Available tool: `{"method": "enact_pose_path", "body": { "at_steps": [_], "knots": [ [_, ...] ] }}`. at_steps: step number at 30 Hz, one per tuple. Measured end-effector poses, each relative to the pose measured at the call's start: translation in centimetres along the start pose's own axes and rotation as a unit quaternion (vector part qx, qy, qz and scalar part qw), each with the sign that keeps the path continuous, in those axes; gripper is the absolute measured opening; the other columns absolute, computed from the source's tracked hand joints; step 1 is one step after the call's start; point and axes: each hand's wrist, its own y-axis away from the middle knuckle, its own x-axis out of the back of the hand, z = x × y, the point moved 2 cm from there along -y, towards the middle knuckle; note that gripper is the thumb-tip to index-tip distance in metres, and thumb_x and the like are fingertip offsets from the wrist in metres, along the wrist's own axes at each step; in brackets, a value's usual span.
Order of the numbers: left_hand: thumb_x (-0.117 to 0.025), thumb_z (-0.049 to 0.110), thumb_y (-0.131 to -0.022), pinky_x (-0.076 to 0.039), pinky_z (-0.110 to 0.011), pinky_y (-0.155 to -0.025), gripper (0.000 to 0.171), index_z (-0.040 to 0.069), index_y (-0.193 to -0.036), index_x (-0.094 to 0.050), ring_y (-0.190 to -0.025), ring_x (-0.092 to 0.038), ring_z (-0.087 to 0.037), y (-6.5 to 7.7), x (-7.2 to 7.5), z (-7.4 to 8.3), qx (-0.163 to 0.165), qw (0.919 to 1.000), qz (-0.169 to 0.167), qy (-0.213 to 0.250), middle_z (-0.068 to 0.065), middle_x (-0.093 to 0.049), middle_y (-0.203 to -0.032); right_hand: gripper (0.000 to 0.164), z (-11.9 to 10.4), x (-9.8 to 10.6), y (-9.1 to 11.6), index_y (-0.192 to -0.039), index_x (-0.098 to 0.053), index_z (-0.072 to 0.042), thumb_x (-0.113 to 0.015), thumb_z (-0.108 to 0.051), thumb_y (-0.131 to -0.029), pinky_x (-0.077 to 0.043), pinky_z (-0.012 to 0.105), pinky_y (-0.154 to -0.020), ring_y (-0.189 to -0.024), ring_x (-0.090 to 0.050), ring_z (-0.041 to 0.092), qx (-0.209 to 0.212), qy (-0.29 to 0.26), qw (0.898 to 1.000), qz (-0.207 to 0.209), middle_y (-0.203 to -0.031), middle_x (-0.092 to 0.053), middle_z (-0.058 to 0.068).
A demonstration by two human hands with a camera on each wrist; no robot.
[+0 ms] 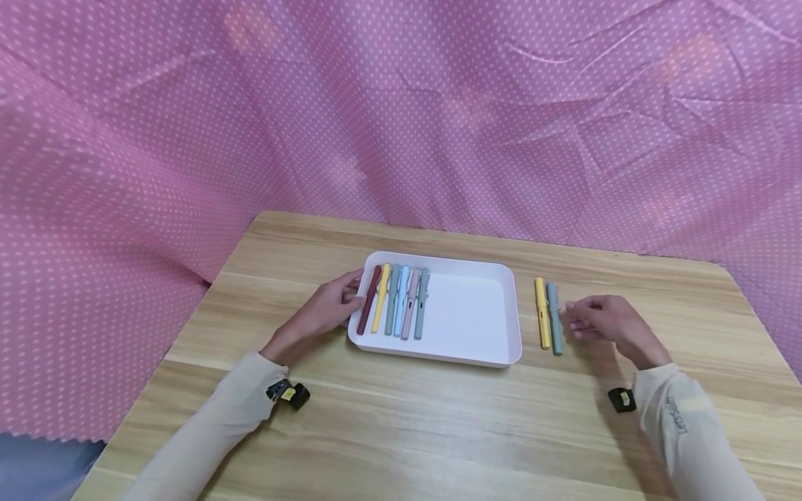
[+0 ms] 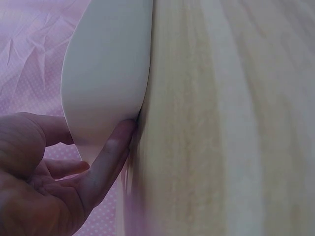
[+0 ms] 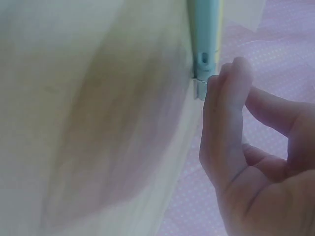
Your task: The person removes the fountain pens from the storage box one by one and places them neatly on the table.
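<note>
A white tray (image 1: 470,313) holds a row of pens at its left end: a dark red pen (image 1: 369,300), a yellow pen (image 1: 380,299), a light blue pen (image 1: 402,302), a pink pen (image 1: 410,305) and two grey-green ones. My left hand (image 1: 332,303) grips the tray's left wall; in the left wrist view, fingers (image 2: 106,169) lie against its outside, the thumb passing behind the rim. Right of the tray, another yellow pen (image 1: 542,313) lies beside a blue-green pen (image 1: 554,318). My right hand (image 1: 608,323) is just right of that blue-green pen, holding nothing, fingers loosely bent.
The wooden table (image 1: 401,431) extends around the tray on all sides. Pink polka-dot cloth (image 1: 401,125) hangs behind the table and along its left side. Each wrist carries a small black camera, one (image 1: 294,394) on the left and one (image 1: 622,399) on the right.
</note>
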Motion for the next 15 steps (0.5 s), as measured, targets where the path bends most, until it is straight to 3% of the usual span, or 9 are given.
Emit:
{"method": "enact_pose_path", "body": {
  "at_steps": [8,15],
  "knots": [
    [-0.052,0.009,-0.108,-0.061,-0.038,-0.094,0.065,0.006,-0.166,-0.022,-0.129,-0.06,-0.037,-0.1,0.0,0.0,-0.003,1.0,0.001,-0.005,-0.023,-0.044,-0.155,0.052,-0.6,0.2,-0.1,-0.14,-0.043,0.023,-0.053,-0.018,-0.11,-0.064,0.03,-0.084,-0.088,-0.072,0.008,0.012,-0.018,1.0,-0.002,-0.107,-0.075,0.011],
    [-0.052,0.009,-0.108,-0.062,-0.038,-0.093,0.066,0.006,-0.166,-0.022,-0.128,-0.061,-0.036,-0.1,0.0,0.0,-0.004,1.0,0.003,-0.006,-0.023,-0.045,-0.155,0.057,-1.4,0.0,-0.2,-0.143,-0.037,0.025,-0.052,-0.02,-0.11,-0.063,0.032,-0.086,-0.093,-0.073,0.01,0.041,-0.018,0.999,-0.006,-0.124,-0.067,0.031]
  ]
}}
